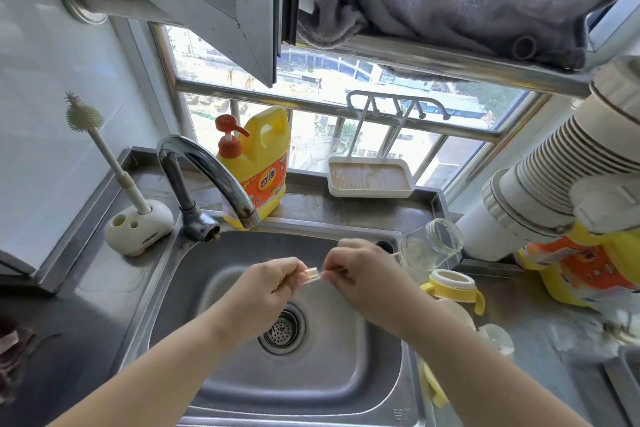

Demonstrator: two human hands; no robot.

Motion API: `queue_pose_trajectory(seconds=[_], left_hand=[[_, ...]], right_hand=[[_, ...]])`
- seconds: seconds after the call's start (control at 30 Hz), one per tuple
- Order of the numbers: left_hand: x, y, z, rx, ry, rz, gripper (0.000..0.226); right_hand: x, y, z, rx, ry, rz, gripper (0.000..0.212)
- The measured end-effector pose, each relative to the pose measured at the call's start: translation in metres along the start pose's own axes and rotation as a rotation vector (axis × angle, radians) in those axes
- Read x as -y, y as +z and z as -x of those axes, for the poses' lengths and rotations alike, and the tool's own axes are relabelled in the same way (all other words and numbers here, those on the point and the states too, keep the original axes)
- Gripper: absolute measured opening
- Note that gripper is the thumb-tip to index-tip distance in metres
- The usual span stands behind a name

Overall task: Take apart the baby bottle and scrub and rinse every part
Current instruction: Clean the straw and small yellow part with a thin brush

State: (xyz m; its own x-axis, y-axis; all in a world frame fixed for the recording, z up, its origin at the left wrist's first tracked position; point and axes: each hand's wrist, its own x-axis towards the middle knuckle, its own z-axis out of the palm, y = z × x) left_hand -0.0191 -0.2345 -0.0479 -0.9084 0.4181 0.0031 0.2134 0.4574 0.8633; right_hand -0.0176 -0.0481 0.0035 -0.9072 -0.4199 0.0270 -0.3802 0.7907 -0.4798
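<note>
Over the steel sink (194,274) my left hand (266,284) pinches a small clear bottle part (312,274). My right hand (356,270) meets that part from the right, and a thin white stick (394,254) pokes out behind its fingers. What the right fingers grip is partly hidden. The clear glass bottle body (431,244) lies tilted at the sink's right rim. Below it sits the yellow collar with handles (452,286) on the counter. A white bottle brush (104,152) stands upright in its stand (138,227) at the left.
The chrome tap (207,177) arches over the sink, no water running. A yellow detergent jug (258,166) stands behind it. A small white tray (370,178) hangs on the window rail. Stacked paper cups (561,163) and an orange-yellow pack (581,270) crowd the right counter.
</note>
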Motion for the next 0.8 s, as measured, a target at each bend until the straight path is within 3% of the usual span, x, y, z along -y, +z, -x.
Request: queue_pose_trajectory(seconds=[0.2, 0.4, 0.8], left_hand=[[0.010, -0.011, 0.004, 0.047, -0.082, 0.048, 0.017], [0.010, -0.006, 0.001, 0.024, -0.084, 0.233, 0.014], [0.010, -0.009, 0.002, 0.021, -0.078, 0.245, 0.013]], right_hand=[[-0.028, -0.029, 0.003, -0.113, 0.164, -0.084, 0.007], [-0.019, -0.023, 0.004, -0.084, 0.114, -0.096, 0.007], [-0.020, -0.026, 0.008, -0.097, 0.120, -0.086, 0.008]])
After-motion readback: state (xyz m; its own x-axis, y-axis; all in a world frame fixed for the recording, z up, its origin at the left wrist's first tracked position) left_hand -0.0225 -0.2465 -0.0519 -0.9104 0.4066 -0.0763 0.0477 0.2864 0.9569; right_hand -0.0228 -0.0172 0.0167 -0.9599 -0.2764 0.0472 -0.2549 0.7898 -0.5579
